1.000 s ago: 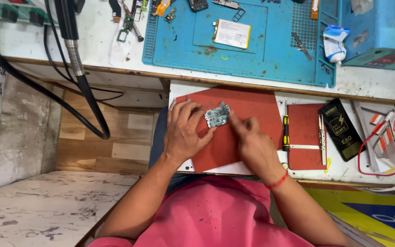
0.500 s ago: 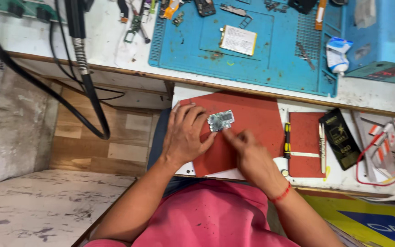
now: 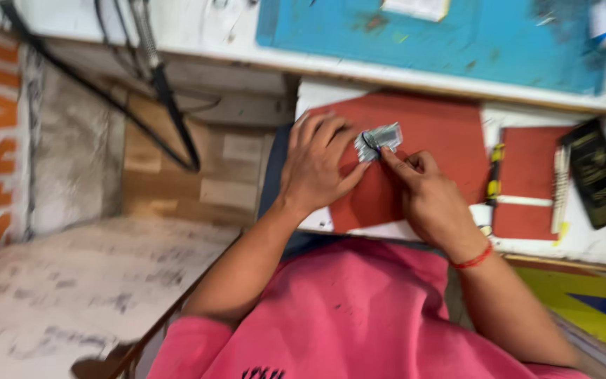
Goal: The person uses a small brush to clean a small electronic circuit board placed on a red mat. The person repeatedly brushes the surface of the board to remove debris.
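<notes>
A small silvery circuit board [image 3: 379,139] lies on a dark red mat [image 3: 435,146] on a pull-out shelf. My left hand [image 3: 317,167] rests flat on the mat, its fingertips against the board's left edge. My right hand [image 3: 426,200] has the forefinger stretched out, its tip pressing at the board's lower right corner. A thin dark tool or wire shows at the board's left end; the frame is too blurred to tell which. A red thread band [image 3: 473,258] circles my right wrist.
A blue work mat [image 3: 457,49] covers the bench above the shelf. To the right lie a second red pad [image 3: 527,175], a yellow-handled tool [image 3: 494,179] and a black phone-like slab [image 3: 594,179]. Black cables [image 3: 159,84] hang at the left over a wooden panel.
The view has tilted down and left, with motion blur. Both hands stay at the small board; my right forefinger has closed in on its corner.
</notes>
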